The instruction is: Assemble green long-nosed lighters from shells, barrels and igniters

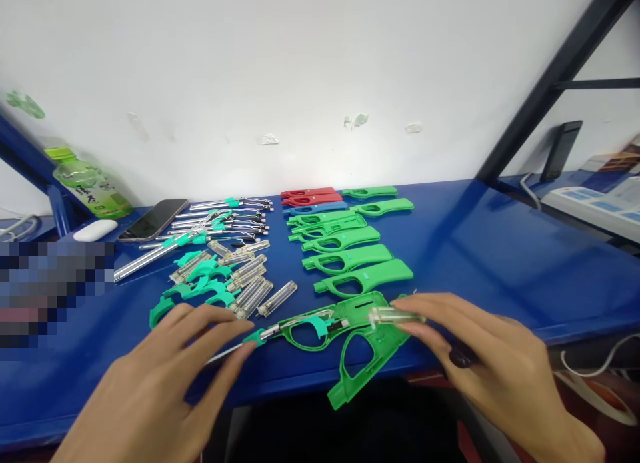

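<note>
My left hand pinches the teal collar on the metal tube of a gas lighter nozzle. That nozzle's inner end lies in an open green lighter shell half, with a teal trigger and a small black-and-white igniter inside. Between thumb and fingers of my right hand is a clear gas tank, above the handle part of the shell. A dark object shows by the right palm; its kind is unclear. Another green shell half lies partly beneath, over the table edge.
Loose gas tanks and teal triggers lie left of centre. Behind them are several nozzles with wires, a phone and a bottle. Green shells, red shells and a blue shell line the blue table.
</note>
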Demonstrator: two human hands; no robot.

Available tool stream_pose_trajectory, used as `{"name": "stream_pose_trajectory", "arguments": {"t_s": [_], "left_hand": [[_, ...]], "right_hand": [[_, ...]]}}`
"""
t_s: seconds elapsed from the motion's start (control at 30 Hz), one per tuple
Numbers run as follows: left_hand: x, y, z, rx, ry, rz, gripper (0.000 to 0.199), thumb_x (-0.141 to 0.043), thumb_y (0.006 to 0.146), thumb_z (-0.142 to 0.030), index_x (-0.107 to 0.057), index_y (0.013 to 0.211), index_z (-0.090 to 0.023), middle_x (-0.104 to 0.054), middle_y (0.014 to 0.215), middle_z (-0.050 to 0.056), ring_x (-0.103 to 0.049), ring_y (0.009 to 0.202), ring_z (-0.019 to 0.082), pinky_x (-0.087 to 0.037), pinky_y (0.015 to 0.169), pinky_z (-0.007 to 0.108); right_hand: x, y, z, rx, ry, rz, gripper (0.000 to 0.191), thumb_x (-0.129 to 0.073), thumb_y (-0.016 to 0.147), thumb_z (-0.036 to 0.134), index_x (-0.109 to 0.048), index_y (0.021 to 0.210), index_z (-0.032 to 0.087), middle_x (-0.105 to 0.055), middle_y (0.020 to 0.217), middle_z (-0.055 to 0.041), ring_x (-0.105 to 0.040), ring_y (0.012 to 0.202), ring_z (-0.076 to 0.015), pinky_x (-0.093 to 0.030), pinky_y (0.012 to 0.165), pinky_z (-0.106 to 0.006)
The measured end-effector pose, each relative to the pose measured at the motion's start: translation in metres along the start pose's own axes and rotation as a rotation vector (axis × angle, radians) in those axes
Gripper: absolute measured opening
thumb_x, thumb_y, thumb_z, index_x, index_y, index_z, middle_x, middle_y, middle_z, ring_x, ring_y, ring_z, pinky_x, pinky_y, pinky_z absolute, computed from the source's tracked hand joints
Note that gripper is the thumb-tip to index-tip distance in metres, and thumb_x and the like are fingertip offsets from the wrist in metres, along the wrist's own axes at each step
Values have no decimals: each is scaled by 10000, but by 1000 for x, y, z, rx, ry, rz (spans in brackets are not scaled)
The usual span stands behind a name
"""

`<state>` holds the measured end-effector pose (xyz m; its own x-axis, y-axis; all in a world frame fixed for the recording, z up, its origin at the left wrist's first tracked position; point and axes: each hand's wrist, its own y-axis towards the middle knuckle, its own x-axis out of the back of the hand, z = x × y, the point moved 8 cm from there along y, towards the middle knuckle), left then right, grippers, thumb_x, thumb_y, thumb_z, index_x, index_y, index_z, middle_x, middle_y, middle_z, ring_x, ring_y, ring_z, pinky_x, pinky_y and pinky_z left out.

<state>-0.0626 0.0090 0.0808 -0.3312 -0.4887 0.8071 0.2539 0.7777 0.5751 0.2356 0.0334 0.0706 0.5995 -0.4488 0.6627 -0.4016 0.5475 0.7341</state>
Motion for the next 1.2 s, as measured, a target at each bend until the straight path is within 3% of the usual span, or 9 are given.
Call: {"name": "stream_pose_trajectory", "arguments": {"t_s": [0.1, 0.23, 0.53, 0.73, 1.0, 1.1, 1.2], "left_hand": [[-10, 3, -21, -132, 48, 18, 273, -527, 1094, -479, -770, 1090, -355, -804, 1063, -32, -753, 950, 208, -610, 719, 296], [-10, 10, -31, -205, 40, -19, 310, -469, 1120, -352, -770, 1056, -314, -807, 1011, -30, -762, 910, 194, -601, 644, 274], [-20, 8, -23, -147, -15, 104, 317, -454, 1130, -340, -766, 1083, -307, -768, 1077, -8, -780, 893, 158, -585, 584, 224], [-22, 5, -20, -141, -11, 129, 354, -424, 1129, -321, -773, 1073, -314, -764, 1120, -5, -781, 719, 141, -552, 488, 244], [-22, 4, -21, -205, 9, 126, 376, -432, 1079, -180, -771, 1202, -285, -805, 1112, -6, -796, 949, 180, -654, 754, 271], [-22, 4, -20, -208, 10, 132, 371, -449, 1060, -164, -770, 1204, -282, -797, 1134, 13, -785, 997, 202, -647, 698, 264], [-23, 2, -17, -191, 30, 139, 395, -444, 1041, -139, -768, 1205, -292, -755, 1175, 50, -784, 920, 192, -609, 596, 246]], "right_hand": [[-10, 9, 5, 9, 75, 72, 146, -630, 1078, 234, -692, 1209, 251, -831, 1085, 15, -819, 911, -122, -610, 785, -185], [-24, 12, 5, 7, 150, 139, 166, -636, 1078, 241, -680, 1238, 260, -831, 1105, 25, -814, 907, -109, -612, 801, -181], [-35, 4, -2, -13, 165, 154, 182, -670, 1067, 269, -694, 1248, 268, -835, 1103, 52, -806, 893, -94, -586, 808, -189], [-35, 3, 0, 2, 162, 123, 171, -679, 1063, 256, -702, 1232, 255, -839, 1081, 59, -804, 879, -85, -566, 802, -194], [-34, 4, 2, 33, 135, 108, 167, -662, 1072, 261, -700, 1232, 233, -844, 1080, 38, -808, 874, -98, -568, 811, -205], [-33, 4, 2, 38, 132, 99, 165, -668, 1068, 258, -701, 1227, 231, -844, 1072, 39, -807, 852, -99, -569, 807, -209], [-33, 4, 2, 27, 140, 99, 167, -676, 1063, 251, -702, 1227, 237, -843, 1078, 45, -808, 869, -96, -569, 815, -207]]}}
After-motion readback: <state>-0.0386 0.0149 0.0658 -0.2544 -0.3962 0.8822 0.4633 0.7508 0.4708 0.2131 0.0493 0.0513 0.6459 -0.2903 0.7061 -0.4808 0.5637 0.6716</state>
